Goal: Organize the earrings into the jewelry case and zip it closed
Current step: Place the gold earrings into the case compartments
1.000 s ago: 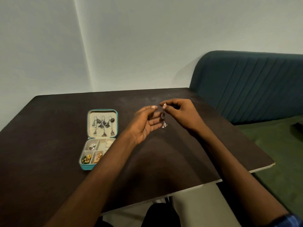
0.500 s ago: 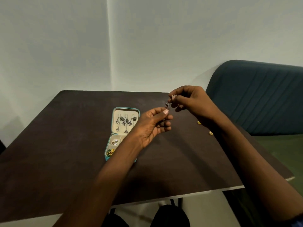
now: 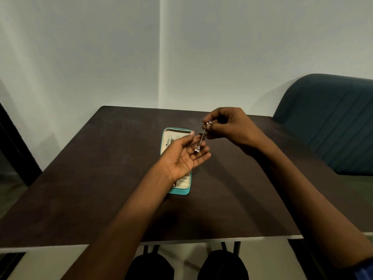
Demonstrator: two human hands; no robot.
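A long silver drop earring (image 3: 202, 137) hangs from my right hand (image 3: 228, 127), pinched at its top between thumb and fingertips. Its lower end rests against the fingers of my left hand (image 3: 184, 154), which is palm-up with fingers apart just below. The teal jewelry case (image 3: 180, 190) lies open on the dark table (image 3: 101, 178), directly under my left hand, which hides most of it. A few silver earrings (image 3: 169, 141) hang on the cream lid panel at the case's far end.
A teal upholstered seat (image 3: 331, 122) stands at the right side of the table. White walls meet in a corner behind the table. My knees show below the table's near edge (image 3: 201, 240).
The view has swung left, so the case now sits at centre under my left hand. My right hand still holds the earring. The small gold pieces seen on the table earlier are out of sight.
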